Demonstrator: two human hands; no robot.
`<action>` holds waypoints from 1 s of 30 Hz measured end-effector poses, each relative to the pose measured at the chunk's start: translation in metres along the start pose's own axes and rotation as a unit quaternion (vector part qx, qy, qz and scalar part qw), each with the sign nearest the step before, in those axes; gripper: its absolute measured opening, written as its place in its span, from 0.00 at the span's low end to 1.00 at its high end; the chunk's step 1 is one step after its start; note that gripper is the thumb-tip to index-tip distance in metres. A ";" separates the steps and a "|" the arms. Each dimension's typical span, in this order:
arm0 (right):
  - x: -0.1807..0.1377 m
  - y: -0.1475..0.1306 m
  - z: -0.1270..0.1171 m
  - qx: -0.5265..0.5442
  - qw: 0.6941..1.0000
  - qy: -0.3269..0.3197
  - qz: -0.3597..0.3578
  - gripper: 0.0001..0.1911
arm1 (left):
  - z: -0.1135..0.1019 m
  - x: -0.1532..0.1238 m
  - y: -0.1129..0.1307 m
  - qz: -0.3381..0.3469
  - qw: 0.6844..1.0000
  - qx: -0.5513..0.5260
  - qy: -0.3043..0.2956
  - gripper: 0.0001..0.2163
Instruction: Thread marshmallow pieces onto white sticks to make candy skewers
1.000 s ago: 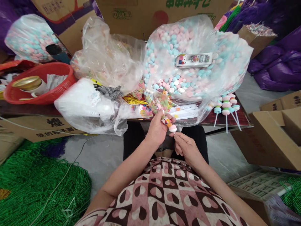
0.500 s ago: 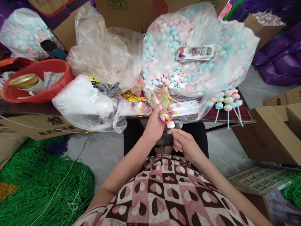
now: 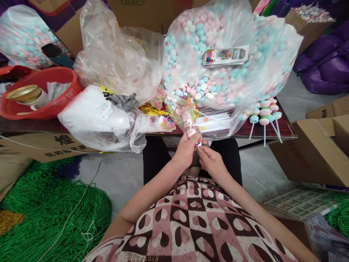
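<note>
My left hand (image 3: 187, 149) is closed around a candy skewer in a clear printed wrapper (image 3: 186, 118), whose top sticks up past the thumb. At the lower end of that skewer, my right hand (image 3: 213, 162) pinches with thumb and fingertips; whether it grips the stick or the wrapper's edge is hidden. Just beyond the hands lie white sticks (image 3: 215, 121) and a bag of bright gummy candies (image 3: 174, 111). Candy skewers (image 3: 264, 112) of pastel marshmallows rest at the table's right end, sticks jutting over the edge.
A big clear bag of pastel marshmallows (image 3: 188, 47) fills the back, with a stack of printed wrappers (image 3: 226, 56) on top. Leftward are a white plastic bag (image 3: 95, 116) and a red basket (image 3: 58, 100). Green cord (image 3: 68, 207) covers the floor at left; cardboard boxes (image 3: 313, 149) stand at right.
The wrapped skewer has tilted more upright and its printed wrapper now shows above my left hand. My left hand has slid down over the marshmallows, closer to my right hand.
</note>
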State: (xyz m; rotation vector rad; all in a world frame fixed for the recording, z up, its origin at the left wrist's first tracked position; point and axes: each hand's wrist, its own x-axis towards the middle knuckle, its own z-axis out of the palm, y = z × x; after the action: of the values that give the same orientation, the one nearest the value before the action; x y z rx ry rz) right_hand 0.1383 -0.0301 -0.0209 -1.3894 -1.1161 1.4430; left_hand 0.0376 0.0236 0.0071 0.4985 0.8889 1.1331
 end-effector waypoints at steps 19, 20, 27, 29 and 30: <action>-0.007 -0.004 -0.009 0.205 0.973 -0.083 0.069 0.14 | -0.018 0.002 0.020 -0.033 0.984 -0.072 -0.162 0.22; -0.008 -0.004 -0.009 0.218 0.968 -0.101 0.079 0.13 | -0.018 0.003 0.023 -0.025 0.984 -0.076 -0.162 0.21; -0.007 -0.007 -0.006 0.248 0.963 -0.073 0.074 0.13 | -0.010 0.001 -0.001 -0.061 0.986 0.005 -0.155 0.13; -0.005 -0.006 -0.007 0.238 0.967 -0.059 0.068 0.13 | -0.012 0.001 -0.007 -0.061 0.987 0.023 -0.149 0.12; -0.004 -0.006 -0.008 0.223 0.972 -0.050 0.063 0.14 | -0.012 0.001 -0.008 -0.060 0.987 0.030 -0.143 0.12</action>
State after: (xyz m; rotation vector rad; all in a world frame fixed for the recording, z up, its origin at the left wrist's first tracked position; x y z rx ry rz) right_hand 0.1464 -0.0323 -0.0138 -1.0898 -0.7105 1.7432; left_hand 0.0323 0.0200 -0.0066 0.6315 0.6942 0.9008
